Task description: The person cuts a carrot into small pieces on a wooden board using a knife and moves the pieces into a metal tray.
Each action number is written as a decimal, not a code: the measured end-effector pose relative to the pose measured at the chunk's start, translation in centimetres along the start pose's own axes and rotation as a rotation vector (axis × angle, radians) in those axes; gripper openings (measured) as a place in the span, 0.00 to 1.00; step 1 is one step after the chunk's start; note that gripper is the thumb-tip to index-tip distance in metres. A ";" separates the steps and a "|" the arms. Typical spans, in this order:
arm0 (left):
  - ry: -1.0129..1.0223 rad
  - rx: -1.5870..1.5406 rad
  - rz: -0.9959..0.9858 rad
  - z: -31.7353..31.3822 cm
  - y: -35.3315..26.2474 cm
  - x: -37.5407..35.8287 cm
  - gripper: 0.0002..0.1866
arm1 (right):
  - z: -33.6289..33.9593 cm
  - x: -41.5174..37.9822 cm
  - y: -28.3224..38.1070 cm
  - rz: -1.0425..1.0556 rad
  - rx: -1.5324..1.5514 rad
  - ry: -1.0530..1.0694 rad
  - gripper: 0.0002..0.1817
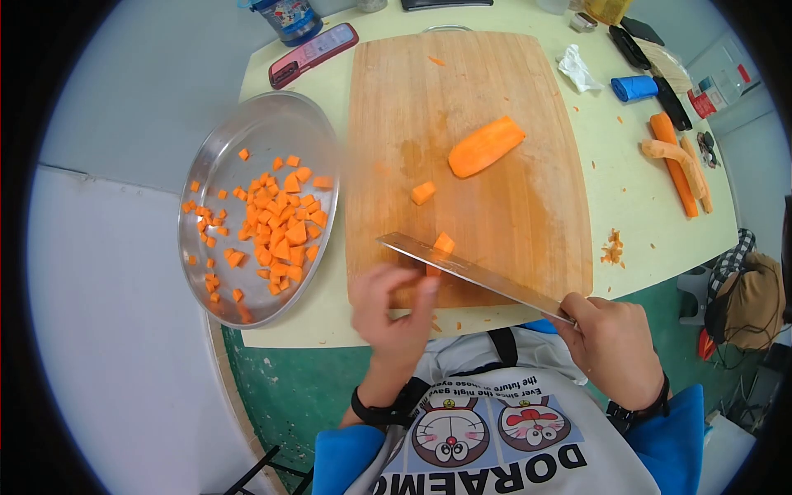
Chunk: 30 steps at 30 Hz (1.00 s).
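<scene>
My right hand (609,346) is wrapped round the handle of a knife (478,279), whose blade lies across the lower part of a wooden cutting board (544,198). Carrot pieces (444,242) touch the blade on both sides. Just below the blade tip is my left hand (394,309), slightly blurred, fingers apart and curved, with nothing seen between them. Higher on the board are a single carrot chunk (423,193) and a long halved carrot (487,147). A metal tray (219,153) on the left holds several carrot cubes (276,223).
A phone (313,55) and a blue cup (287,18) stand beyond the tray. On the right lie whole carrots (675,165), a blue roll (634,88), a crumpled tissue (577,69) and carrot scraps (612,247). The table's front edge runs close to my body.
</scene>
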<state>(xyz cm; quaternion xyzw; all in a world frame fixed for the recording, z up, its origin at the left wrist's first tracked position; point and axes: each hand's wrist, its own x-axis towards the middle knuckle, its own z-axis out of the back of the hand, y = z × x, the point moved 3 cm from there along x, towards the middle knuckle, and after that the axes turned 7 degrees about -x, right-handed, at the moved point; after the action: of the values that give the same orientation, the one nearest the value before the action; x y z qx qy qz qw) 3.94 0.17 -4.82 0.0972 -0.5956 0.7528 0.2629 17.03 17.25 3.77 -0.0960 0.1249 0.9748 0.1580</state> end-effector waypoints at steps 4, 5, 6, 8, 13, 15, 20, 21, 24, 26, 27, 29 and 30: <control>-0.172 -0.086 -0.120 1.3 -1.4 4.6 0.11 | 0.1 0.0 0.1 -0.010 -0.004 0.027 0.10; -0.058 -0.133 -0.073 0.8 -2.0 6.0 0.12 | 0.1 0.0 0.1 -0.008 -0.004 0.026 0.10; 0.056 -0.179 -0.026 0.3 -2.4 7.0 0.14 | 0.0 0.1 0.1 -0.014 -0.004 0.026 0.10; 0.214 -0.371 0.130 -0.5 -2.3 7.7 0.14 | 0.1 0.2 0.0 -0.020 -0.004 0.026 0.10; 0.457 -0.528 0.391 -1.4 -2.4 7.7 0.15 | 0.0 0.3 -0.2 -0.031 0.024 0.050 0.10; 0.461 -0.521 0.398 -1.4 -2.3 7.6 0.15 | 0.1 0.3 -0.2 -0.031 0.020 0.062 0.10; 0.454 -0.514 0.421 -1.4 -2.1 7.6 0.17 | 0.3 0.6 -0.1 -0.023 0.012 0.079 0.10; 0.465 -0.507 0.436 -1.5 -2.0 7.6 0.17 | 0.2 0.7 -0.1 -0.017 0.010 0.076 0.10; 0.490 -0.518 0.454 -1.6 -1.6 7.7 0.18 | 0.5 0.9 0.1 -0.027 -0.008 0.089 0.10; 0.505 -0.536 0.447 -1.7 -1.0 7.7 0.19 | 0.6 1.1 0.2 -0.043 -0.025 0.094 0.10; 0.503 -0.554 0.429 -1.7 -0.5 7.6 0.19 | 0.5 1.1 0.3 -0.035 -0.045 0.084 0.10; 0.496 -0.567 0.408 -1.7 0.2 7.5 0.20 | 0.7 1.3 0.5 -0.011 -0.084 0.068 0.10; 0.492 -0.563 0.406 -1.6 0.3 7.5 0.20 | 0.8 1.4 0.4 0.004 -0.104 0.063 0.10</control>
<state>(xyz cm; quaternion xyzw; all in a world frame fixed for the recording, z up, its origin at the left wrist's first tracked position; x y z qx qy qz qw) -2.25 3.76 -2.11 -0.2804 -0.7045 0.5979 0.2598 15.47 17.47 4.33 -0.1344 0.0792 0.9768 0.1467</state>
